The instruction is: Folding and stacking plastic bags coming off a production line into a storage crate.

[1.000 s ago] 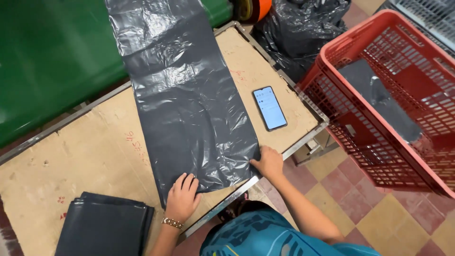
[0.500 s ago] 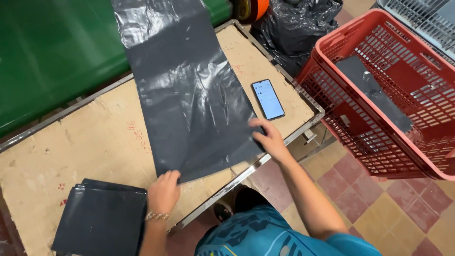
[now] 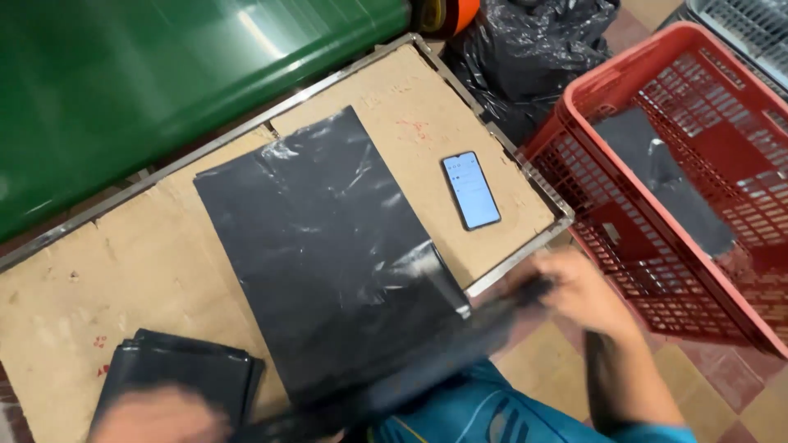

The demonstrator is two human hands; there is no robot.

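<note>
Your right hand (image 3: pixel 587 295) has its fingers curled around the near edge of the grey plastic bag (image 3: pixel 328 262), down at about four o'clock off the table's corner; your left hand (image 3: pixel 160 418) is a blur at seven o'clock at the bottom edge, and you cannot tell whether its fingers grip that same edge or lie loose. Between the two hands the bag's near edge lifts off the board as a smeared dark band, above your blue shirt (image 3: pixel 484 410). Just beside your left hand, at eight o'clock, sits a stack of folded dark bags (image 3: pixel 185 373). The rest of the bag lies flat across the middle of the cardboard-topped table (image 3: pixel 74 279), running up toward twelve o'clock. At two o'clock from the bag, apart from it, a phone (image 3: pixel 471 189) lies face up with its screen lit. At three o'clock, past the table's metal rim, stands a red plastic crate (image 3: pixel 722 262) holding a grey sheet (image 3: pixel 657 176). Farthest off, a black sack (image 3: pixel 533 49) sits at one o'clock and a green surface (image 3: pixel 148 82) spans eleven o'clock.
</note>
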